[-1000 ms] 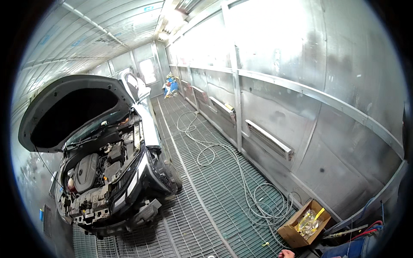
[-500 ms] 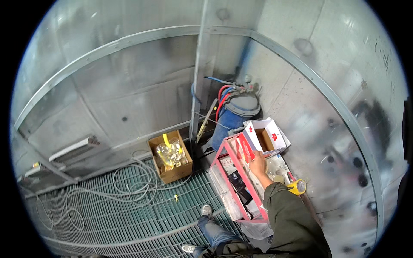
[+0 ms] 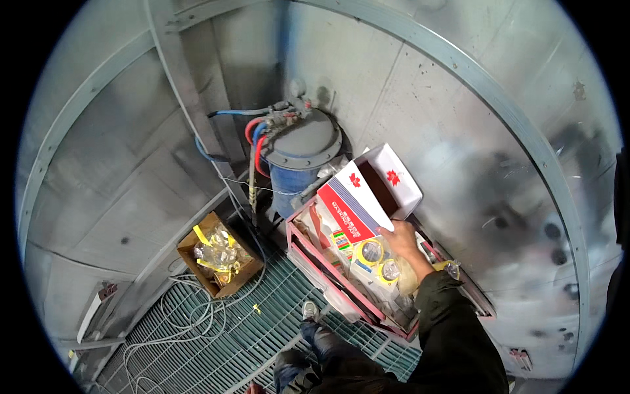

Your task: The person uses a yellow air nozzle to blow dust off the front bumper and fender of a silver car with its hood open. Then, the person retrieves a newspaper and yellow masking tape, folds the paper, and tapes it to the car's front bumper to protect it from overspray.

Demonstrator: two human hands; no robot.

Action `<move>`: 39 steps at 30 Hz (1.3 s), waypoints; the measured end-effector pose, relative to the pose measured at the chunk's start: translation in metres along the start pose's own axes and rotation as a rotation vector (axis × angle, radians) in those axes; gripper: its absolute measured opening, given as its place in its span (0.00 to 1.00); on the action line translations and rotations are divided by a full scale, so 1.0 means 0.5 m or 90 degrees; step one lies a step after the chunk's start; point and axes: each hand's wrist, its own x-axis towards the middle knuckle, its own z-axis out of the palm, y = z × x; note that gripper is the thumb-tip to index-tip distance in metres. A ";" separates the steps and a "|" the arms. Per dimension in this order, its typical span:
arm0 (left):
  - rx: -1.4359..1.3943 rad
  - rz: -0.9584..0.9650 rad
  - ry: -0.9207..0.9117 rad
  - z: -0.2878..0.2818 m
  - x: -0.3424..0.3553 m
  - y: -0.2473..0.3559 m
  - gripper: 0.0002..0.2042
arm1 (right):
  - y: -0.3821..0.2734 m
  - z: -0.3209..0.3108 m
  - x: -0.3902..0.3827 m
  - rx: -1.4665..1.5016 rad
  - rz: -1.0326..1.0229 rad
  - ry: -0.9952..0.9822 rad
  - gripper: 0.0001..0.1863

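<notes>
My right hand [image 3: 401, 240] grips the near lower edge of an open white cardboard box [image 3: 348, 205] with red panels and leaf marks, its fingers closed on it. The box rests tilted on a pink-framed rack [image 3: 367, 308] of assorted supplies. Beside and below my hand are yellow rolls [image 3: 371, 251] with clear film and some crumpled wrapping. My left hand [image 3: 254, 388] shows only as a sliver at the bottom edge, too small to tell its fingers.
A blue pressure tank [image 3: 289, 187] with grey lid and red and blue hoses stands in the metal-walled corner [image 3: 459, 118]. A brown carton [image 3: 239, 279] of yellow scraps sits on the grated floor [image 3: 275, 335], among coiled grey hoses [image 3: 190, 325].
The view has swung from the car with its raised bonnet to this corner and moved closer. The white box has shifted with my right hand, uncovering the yellow rolls beneath.
</notes>
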 end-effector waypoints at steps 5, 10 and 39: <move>0.133 -0.041 -0.108 0.009 0.179 0.107 0.18 | 0.005 -0.047 -0.005 0.006 -0.022 -0.027 0.13; 0.229 -0.074 -0.137 0.085 0.290 0.263 0.16 | 0.023 0.069 -0.059 -0.019 -0.005 -0.048 0.14; 0.725 -0.151 -0.387 0.467 0.337 0.435 0.14 | 0.272 0.149 -0.388 -0.175 0.478 0.166 0.25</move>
